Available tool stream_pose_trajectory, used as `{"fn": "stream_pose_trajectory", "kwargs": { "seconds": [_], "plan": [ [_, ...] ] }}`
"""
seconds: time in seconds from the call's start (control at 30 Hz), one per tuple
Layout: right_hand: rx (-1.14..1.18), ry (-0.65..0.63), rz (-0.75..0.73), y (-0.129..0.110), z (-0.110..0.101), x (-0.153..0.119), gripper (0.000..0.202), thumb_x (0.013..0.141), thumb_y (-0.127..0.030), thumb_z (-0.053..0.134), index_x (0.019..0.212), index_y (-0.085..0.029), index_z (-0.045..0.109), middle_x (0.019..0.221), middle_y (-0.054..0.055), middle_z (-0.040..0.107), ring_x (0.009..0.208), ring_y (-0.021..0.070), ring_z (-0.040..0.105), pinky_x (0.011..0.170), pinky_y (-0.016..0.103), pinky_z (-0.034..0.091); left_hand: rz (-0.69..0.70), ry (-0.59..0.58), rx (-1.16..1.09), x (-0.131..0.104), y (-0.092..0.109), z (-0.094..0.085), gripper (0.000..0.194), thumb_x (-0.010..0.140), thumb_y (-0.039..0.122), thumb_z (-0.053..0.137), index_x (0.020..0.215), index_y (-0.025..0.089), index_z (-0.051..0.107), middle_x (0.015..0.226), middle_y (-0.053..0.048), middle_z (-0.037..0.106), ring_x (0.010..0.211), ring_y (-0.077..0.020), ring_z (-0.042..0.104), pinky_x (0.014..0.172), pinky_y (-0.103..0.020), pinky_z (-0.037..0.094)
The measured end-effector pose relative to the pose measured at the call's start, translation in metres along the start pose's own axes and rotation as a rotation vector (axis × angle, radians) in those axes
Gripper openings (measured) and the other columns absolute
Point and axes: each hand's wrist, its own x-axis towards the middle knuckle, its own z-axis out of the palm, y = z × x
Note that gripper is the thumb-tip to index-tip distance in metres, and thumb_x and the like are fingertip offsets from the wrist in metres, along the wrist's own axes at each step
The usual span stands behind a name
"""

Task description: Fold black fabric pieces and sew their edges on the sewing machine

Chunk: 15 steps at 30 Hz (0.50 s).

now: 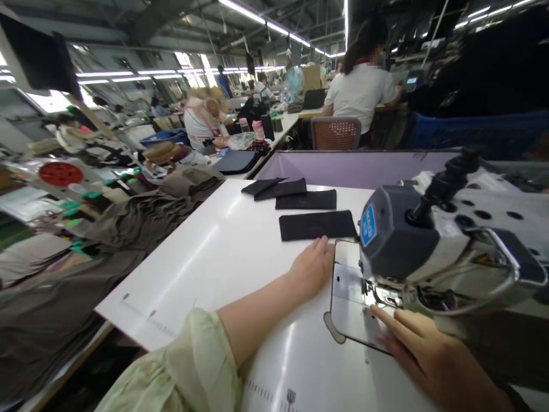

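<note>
My left hand (312, 268) lies on the white table (193, 257), its fingertips at the lower edge of the nearest black fabric piece (317, 225). Its fingers look stretched out and hold nothing that I can see. Beside the needle area of the sewing machine (397, 234), my right hand (422, 343) rests over the metal plate (354, 309) with its fingers extended and nothing visible in them. Farther back, several more black fabric pieces (305, 199) lie overlapping one another.
Brown fabric (141, 220) is heaped along the table's left side. Behind the table stands a purple-lined bin (343, 169). A person in a white shirt (358, 94) sits beyond it, near a brown chair (335, 133). Thread spools stand at the left.
</note>
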Motion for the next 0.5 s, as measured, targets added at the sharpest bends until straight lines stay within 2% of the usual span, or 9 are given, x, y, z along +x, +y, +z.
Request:
{"fn": "stream_pose_trajectory", "kwargs": {
  "seconds": [0.07, 0.13, 0.2, 0.27, 0.33, 0.43, 0.5],
  "plan": [
    [0.017, 0.039, -0.015, 0.001, -0.002, 0.001, 0.032, 0.089, -0.030, 0.032, 0.107, -0.014, 0.054, 0.082, 0.006, 0.066, 0.067, 0.0136, 0.062, 0.058, 0.022, 0.048, -0.053, 0.040, 0.023, 0.003, -0.011, -0.002, 0.038, 0.084, 0.005, 0.033, 0.121, 0.002, 0.035, 0.129, -0.023, 0.035, 0.119, -0.0296, 0.035, 0.091, -0.045, 0.037],
    [-0.011, 0.088, -0.023, 0.004, -0.005, 0.000, 0.030, 0.089, -0.029, 0.033, 0.102, -0.015, 0.055, 0.080, 0.006, 0.065, 0.064, 0.0131, 0.061, 0.055, 0.022, 0.046, -0.021, 0.060, 0.004, -0.005, -0.012, -0.006, 0.042, 0.083, 0.006, 0.035, 0.124, 0.003, 0.033, 0.134, -0.022, 0.028, 0.123, -0.0321, 0.029, 0.094, -0.049, 0.033],
    [-0.093, 0.144, -0.013, 0.011, -0.012, -0.003, 0.027, 0.089, -0.029, 0.034, 0.093, -0.016, 0.058, 0.075, 0.006, 0.064, 0.062, 0.0145, 0.060, 0.056, 0.024, 0.045, 0.071, 0.063, -0.066, -0.025, -0.003, -0.011, 0.042, 0.081, 0.008, 0.040, 0.123, 0.006, 0.037, 0.132, -0.019, 0.033, 0.120, -0.0311, 0.034, 0.094, -0.047, 0.035],
    [-0.200, 0.136, 0.060, 0.020, -0.024, -0.008, 0.027, 0.088, -0.029, 0.035, 0.084, -0.017, 0.058, 0.073, 0.006, 0.063, 0.064, 0.0169, 0.059, 0.059, 0.028, 0.044, 0.126, 0.067, -0.169, -0.054, 0.012, -0.014, 0.037, 0.082, 0.008, 0.041, 0.119, 0.009, 0.043, 0.127, -0.016, 0.042, 0.112, -0.0257, 0.044, 0.090, -0.040, 0.042],
    [-0.283, -0.024, 0.232, 0.028, -0.040, -0.012, 0.024, 0.086, -0.030, 0.038, 0.081, -0.017, 0.058, 0.079, 0.007, 0.062, 0.068, 0.0181, 0.059, 0.062, 0.031, 0.043, 0.191, 0.079, -0.257, -0.083, 0.028, -0.015, 0.036, 0.083, 0.009, 0.041, 0.119, 0.013, 0.044, 0.123, -0.015, 0.046, 0.105, -0.0229, 0.050, 0.086, -0.038, 0.046],
    [-0.335, -0.435, 0.511, 0.035, -0.059, -0.013, 0.015, 0.081, -0.026, 0.046, 0.076, -0.018, 0.058, 0.080, 0.005, 0.060, 0.069, 0.0184, 0.058, 0.062, 0.030, 0.041, 0.213, 0.154, -0.347, -0.117, 0.042, -0.012, 0.033, 0.085, 0.010, 0.038, 0.116, 0.014, 0.046, 0.116, -0.013, 0.052, 0.100, -0.0213, 0.053, 0.083, -0.038, 0.048],
    [-0.342, -0.542, 0.552, 0.035, -0.063, -0.011, 0.016, 0.078, -0.019, 0.046, 0.066, -0.017, 0.057, 0.073, 0.005, 0.059, 0.064, 0.0174, 0.058, 0.057, 0.028, 0.039, 0.222, 0.209, -0.373, -0.128, 0.046, -0.008, 0.030, 0.086, 0.011, 0.035, 0.113, 0.014, 0.048, 0.111, -0.013, 0.054, 0.096, -0.0207, 0.055, 0.080, -0.036, 0.050]
  ]
}}
